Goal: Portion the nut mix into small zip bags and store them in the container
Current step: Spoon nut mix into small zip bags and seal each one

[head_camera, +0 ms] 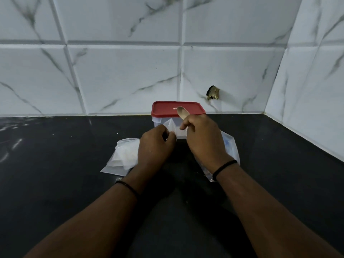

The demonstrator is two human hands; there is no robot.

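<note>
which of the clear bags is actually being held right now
The small zip bag pinched by the left hand, raised before the container. The pile of bags and large bag lie on the counter.

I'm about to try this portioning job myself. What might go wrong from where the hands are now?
1. The left hand pinches a small zip bag in mid-air; if its mouth sags, nuts could miss it and scatter on the dark counter.
2. The right hand holds the spoon bowl-up close to the bag, so an elbow bump may tip a scoop.
3. The container still wears its red lid, so filled bags must wait.
</note>
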